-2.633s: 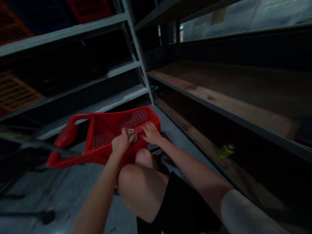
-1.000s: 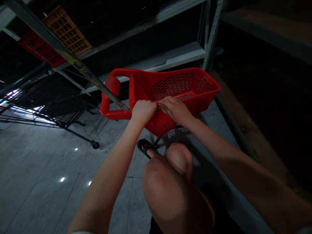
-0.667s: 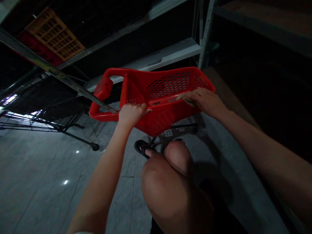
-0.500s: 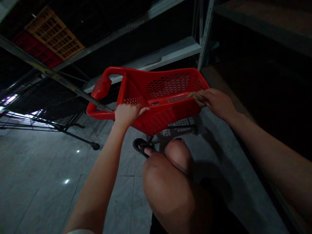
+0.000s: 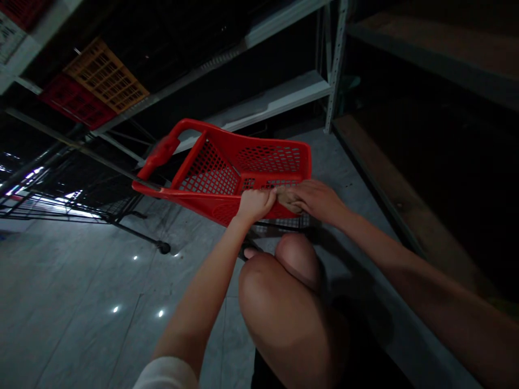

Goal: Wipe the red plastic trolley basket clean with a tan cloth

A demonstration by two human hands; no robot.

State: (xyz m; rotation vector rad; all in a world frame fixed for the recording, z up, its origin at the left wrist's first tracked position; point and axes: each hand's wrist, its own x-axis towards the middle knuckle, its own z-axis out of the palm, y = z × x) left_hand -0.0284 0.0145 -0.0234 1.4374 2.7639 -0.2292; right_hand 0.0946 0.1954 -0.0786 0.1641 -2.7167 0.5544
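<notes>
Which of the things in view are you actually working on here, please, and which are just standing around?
In hand:
- red plastic cart basket, its near rim gripped
- left hand, closed on that rim
- right hand, on the rim beside the left

Just standing about:
- orange crate and red crate on the shelving
- black wire cart on the floor
- metal shelf upright

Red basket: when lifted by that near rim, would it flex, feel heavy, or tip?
The red basket looks like thin perforated plastic and empty, so probably light and slightly flexible. Both hands sit together on one rim, so it may tilt away.
</notes>
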